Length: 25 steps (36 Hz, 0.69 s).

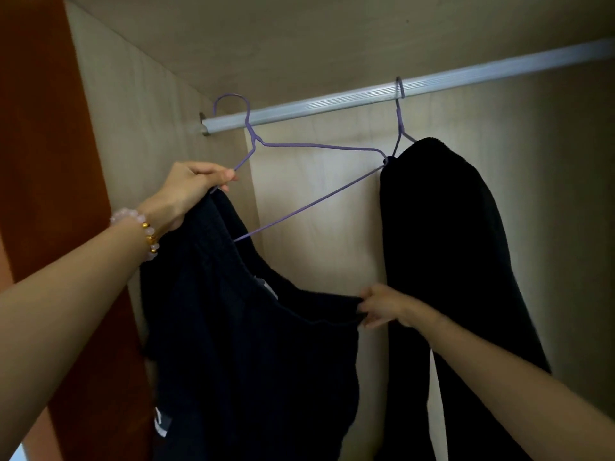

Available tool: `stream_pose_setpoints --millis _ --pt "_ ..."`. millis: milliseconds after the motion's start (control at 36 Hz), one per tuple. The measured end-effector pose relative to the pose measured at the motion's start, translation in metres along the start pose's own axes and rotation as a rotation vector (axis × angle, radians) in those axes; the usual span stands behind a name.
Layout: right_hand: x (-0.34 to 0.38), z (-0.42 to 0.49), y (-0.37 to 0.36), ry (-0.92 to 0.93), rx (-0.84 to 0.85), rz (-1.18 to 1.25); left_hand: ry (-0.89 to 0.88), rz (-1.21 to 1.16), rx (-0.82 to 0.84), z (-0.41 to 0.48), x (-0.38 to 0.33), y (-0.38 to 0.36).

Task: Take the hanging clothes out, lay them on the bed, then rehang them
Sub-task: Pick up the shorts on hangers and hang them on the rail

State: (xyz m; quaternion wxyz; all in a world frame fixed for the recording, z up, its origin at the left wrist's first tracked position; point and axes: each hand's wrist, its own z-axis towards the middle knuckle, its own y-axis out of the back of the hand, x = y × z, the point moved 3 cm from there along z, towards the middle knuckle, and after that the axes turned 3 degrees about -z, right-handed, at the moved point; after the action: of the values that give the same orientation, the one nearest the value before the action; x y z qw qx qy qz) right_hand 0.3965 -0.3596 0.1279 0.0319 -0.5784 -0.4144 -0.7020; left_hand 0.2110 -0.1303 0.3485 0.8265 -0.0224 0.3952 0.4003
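Note:
Inside the wardrobe, a purple wire hanger [312,146] is tilted, its hook raised just in front of the silver rail [332,106]. My left hand [193,188] pinches the hanger's left arm together with the top of a dark navy garment [253,361]. Only the hanger's left end is inside the garment; its right end is bare. My right hand [382,306] grips the garment's right collar edge, pulling it sideways. A second purple hanger [401,121] hangs on the rail to the right, carrying a black garment [449,277].
An orange-brown wardrobe door [43,161] stands at the left. Pale wooden side, back and top panels [316,34] enclose the space. The rail runs on to the upper right beyond the black garment.

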Motion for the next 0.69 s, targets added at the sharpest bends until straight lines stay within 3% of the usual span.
stream_pose_setpoints --millis 194,417,694 --pt "0.023 -0.033 0.120 0.072 -0.209 0.135 -0.011 -0.003 0.181 0.004 0.008 -0.009" --pt "0.029 -0.083 0.196 0.023 -0.481 0.120 -0.032 0.036 0.377 0.007 0.003 -0.044" --pt "0.022 -0.113 0.214 -0.063 -0.672 0.006 -0.310 0.446 0.501 0.008 -0.023 -0.086"
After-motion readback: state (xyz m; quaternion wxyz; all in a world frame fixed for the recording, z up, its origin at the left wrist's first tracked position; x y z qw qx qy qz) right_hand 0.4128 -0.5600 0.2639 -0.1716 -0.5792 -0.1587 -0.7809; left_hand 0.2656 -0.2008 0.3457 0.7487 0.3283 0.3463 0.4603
